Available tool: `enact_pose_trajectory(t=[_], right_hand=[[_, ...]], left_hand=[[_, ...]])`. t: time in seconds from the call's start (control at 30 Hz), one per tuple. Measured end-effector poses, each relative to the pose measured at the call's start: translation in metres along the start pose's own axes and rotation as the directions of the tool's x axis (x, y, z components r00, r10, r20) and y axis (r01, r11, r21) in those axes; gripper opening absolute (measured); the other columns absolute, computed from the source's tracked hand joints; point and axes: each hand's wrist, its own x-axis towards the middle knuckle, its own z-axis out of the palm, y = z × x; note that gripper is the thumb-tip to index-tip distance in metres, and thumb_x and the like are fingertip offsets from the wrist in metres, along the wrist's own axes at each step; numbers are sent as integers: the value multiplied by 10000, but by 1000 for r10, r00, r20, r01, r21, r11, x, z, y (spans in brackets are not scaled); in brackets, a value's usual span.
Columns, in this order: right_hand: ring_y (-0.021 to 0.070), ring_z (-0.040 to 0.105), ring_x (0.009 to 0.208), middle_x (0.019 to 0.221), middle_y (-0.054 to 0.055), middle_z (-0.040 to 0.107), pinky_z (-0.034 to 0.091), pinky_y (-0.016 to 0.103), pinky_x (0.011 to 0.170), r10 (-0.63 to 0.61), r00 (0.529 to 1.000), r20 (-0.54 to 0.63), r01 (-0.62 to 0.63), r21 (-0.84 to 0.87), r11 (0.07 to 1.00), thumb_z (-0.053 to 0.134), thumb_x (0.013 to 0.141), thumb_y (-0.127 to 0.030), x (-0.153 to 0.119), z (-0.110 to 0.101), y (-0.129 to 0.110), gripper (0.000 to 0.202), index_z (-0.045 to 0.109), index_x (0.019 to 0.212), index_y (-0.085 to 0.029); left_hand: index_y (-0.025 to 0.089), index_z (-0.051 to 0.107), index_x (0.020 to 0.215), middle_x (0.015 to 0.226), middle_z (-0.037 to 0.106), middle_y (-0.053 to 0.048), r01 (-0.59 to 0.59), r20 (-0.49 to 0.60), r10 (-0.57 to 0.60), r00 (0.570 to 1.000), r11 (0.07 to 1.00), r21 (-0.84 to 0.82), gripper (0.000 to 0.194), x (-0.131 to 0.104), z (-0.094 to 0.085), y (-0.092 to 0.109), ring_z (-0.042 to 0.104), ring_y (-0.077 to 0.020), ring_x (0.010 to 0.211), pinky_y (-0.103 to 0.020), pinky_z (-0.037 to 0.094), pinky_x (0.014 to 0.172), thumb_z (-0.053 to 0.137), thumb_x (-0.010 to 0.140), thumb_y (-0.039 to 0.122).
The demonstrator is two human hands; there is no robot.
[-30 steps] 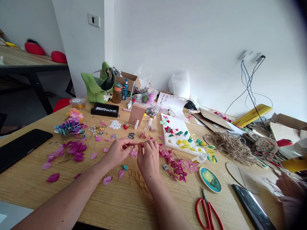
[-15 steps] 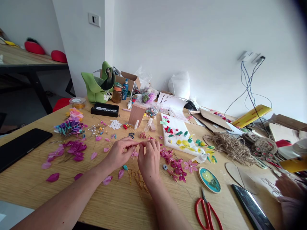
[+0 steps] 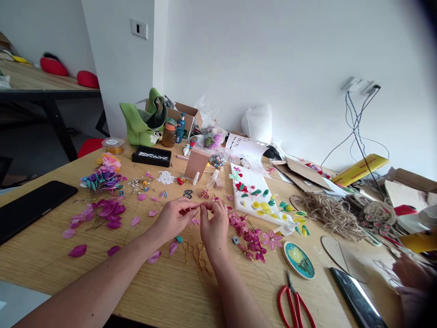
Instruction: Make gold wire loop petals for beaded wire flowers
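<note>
Left hand (image 3: 176, 219), right hand (image 3: 215, 228) pinched narrow; contents too small to tell. Flowers (image 3: 251, 238) formed, 4 o'clock; petals (image 3: 112, 208) loose, 9 o'clock.

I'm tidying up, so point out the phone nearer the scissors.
The phone just right of the red-handled scissors; the other phone lies far away, at left.

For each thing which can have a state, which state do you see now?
Left hand: fingertips pinched, anything held unclear
Right hand: fingertips pinched, anything held unclear
Red scissors: lying flat
Leftmost phone: lying flat
Jar: upright, lid on
Blue bottle: upright
Cardboard box: open
Green bag: open
</note>
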Motion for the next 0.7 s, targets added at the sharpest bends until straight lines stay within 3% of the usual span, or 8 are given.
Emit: enact_pose_trajectory(t=[0.1, 0.27, 0.5, 0.7], right_hand=[[213, 561, 731, 736, 49, 650, 422, 343, 707, 140, 986, 93, -153, 146, 977, 571, 830, -284, 3, 2, 6, 154, 657, 760, -176], [149, 516, 573, 660, 24, 654, 389, 268, 553, 283, 921, 268, -367, 350, 862, 652, 761, -381, 7, 1, 11, 231, 698, 763, -155], [122, 488, 612, 671, 5, 657, 368, 247, 583, 352, 865, 357, -496, 499, 711, 760, 666, -383, 11, -4, 10, 222, 745, 743, -175], [110, 518, 598, 671, -4, 670, 381, 239, 581, 392, 817, 422, -574, 547, 609, 809, 611, -353, 11, -3, 12, 278, 756, 819, -176]], left_hand=[[153, 768, 948, 852, 754, -78, 107, 0, -107, 994, 993, -58, 249, 2, -1, -6, 681, -199, 761, -289, 537, 674, 628, 806, 304], [148, 767, 890, 758, 749, -56, 227, -18, -231, 973, 966, -123, 216, 5, -5, -11, 647, -168, 620, -267, 514, 581, 689, 753, 296], [162, 766, 854, 698, 723, -33, 313, -37, -326, 945, 930, -195, 235, 5, -7, -7, 626, -156, 595, -274, 511, 590, 762, 704, 342], [166, 767, 842, 743, 735, -32, 346, -81, -376, 923, 904, -251, 210, 5, -8, -3, 626, -151, 648, -264, 500, 629, 731, 673, 284]])
